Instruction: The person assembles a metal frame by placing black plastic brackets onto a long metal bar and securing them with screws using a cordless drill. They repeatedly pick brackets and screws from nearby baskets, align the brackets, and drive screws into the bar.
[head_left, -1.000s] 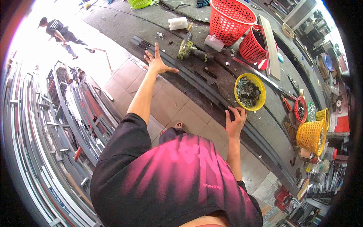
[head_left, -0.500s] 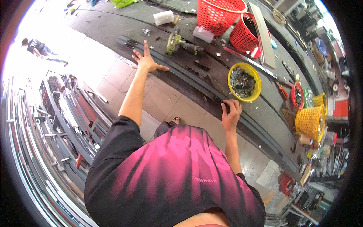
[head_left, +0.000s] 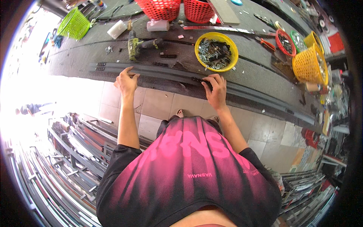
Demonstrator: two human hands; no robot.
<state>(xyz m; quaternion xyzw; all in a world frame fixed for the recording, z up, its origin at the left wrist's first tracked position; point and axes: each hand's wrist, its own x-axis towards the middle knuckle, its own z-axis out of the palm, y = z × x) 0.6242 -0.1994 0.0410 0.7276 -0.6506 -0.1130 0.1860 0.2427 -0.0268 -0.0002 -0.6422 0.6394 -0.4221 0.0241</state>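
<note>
Long dark grey metal profiles (head_left: 249, 92) lie side by side along the near edge of the workbench. My left hand (head_left: 126, 81) has its fingers curled over the near edge of the profiles, left of the middle. Farther right, my right hand (head_left: 216, 90) pinches at a small black slotted piece (head_left: 197, 80) on the profile, its fingertips partly hiding it. Two similar black pieces (head_left: 100, 66) sit at the profiles' left end. Loose black strips (head_left: 168, 56) lie just beyond the profiles, near a green-and-black cordless drill (head_left: 133, 46).
A yellow bowl (head_left: 235, 56) of metal fittings stands beyond my right hand. Red baskets (head_left: 159, 8), a green basket (head_left: 73, 24) and a yellow basket (head_left: 308, 66) surround the work area. Racks of metal lengths (head_left: 56, 181) fill the floor at lower left.
The view has turned, so the bench runs more level across it. My left hand's fingers, spread wide before, are now curled at the profiles. The right hand stays at the small black piece.
</note>
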